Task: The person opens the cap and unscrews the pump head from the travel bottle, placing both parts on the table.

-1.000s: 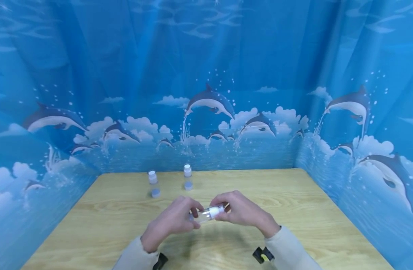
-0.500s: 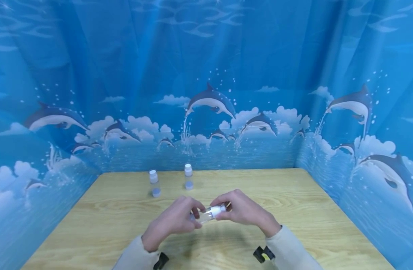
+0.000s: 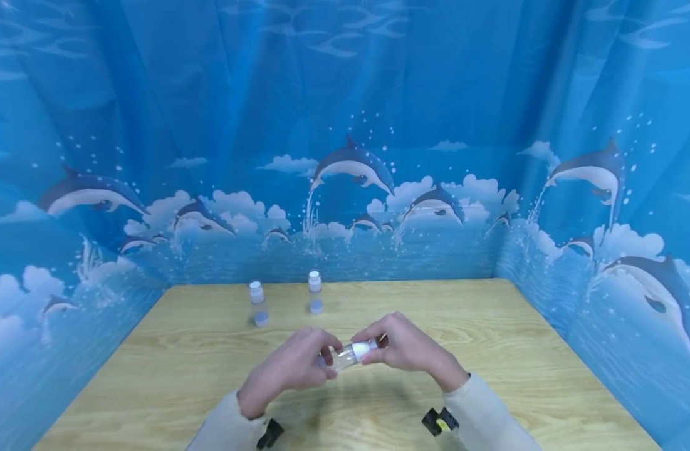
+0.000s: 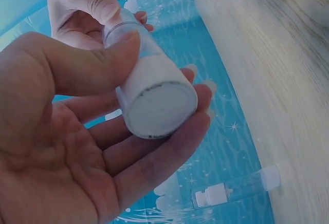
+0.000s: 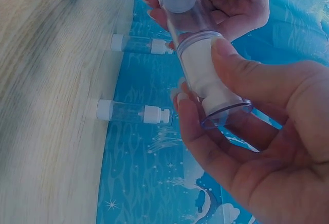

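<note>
Both hands hold one small clear pump bottle (image 3: 343, 358) level above the table, in the middle of the head view. At its white base (image 4: 160, 110), my left hand (image 3: 296, 363) has the thumb on one side and the fingers on the other. My right hand (image 3: 408, 352) grips the opposite end, around the white pump collar (image 5: 199, 66) under a clear cap (image 5: 229, 113). The clear body (image 5: 191, 21) between the hands shows in the right wrist view. Whether it contains liquid, I cannot tell.
Two similar bottles stand upright at the back of the wooden table (image 3: 491, 351): one further left (image 3: 257, 304), the other (image 3: 315, 292) nearer the middle. A blue curtain (image 3: 345, 94) printed with dolphins encloses the back and sides.
Hands and bottle stay almost where they were, with the same grips. The head view has shifted very slightly; the standing bottles have not moved on the table.
</note>
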{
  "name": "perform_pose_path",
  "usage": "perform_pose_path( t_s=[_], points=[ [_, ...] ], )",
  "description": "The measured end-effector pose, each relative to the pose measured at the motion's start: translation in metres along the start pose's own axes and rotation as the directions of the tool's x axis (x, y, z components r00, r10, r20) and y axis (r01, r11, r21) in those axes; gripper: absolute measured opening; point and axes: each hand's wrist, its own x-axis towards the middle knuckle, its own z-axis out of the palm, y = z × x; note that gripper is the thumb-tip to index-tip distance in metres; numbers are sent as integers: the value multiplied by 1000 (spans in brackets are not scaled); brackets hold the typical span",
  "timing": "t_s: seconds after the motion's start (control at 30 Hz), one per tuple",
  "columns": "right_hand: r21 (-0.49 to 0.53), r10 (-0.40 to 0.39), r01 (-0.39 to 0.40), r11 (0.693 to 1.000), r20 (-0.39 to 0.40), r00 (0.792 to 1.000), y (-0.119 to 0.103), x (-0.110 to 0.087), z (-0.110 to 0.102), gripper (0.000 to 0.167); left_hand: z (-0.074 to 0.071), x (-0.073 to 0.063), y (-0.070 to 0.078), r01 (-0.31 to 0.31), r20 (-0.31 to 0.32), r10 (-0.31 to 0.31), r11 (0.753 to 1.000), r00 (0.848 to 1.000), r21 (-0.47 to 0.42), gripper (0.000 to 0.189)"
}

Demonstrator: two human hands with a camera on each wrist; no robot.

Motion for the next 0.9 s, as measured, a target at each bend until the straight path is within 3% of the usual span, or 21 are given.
perform_pose_path(
  t_s=[0.2,0.37,0.43,0.6,0.9],
  points=[
    [-60,-34,32,998,-33,999,-3,-2,-1,28,-1,0,-1,6,10,-6,1000,1000,-3,40],
    [-212,-67,30,977,-171,983,0,-8,-14,29,-8,-4,-10,29,-14,-29,1000,999,-5,40],
    [-222,-59,12,975,-207,977,2,-9,-20,28,-11,-6,-14,41,-39,-41,999,998,-2,41],
    [-210,-44,5,978,-182,982,5,-7,-23,29,-16,-8,-16,33,-74,-33,999,997,6,43],
    [-250,64,-96,964,-134,989,8,-8,-22,30,-15,-6,-16,22,-102,-19,999,995,25,42]
  ],
)
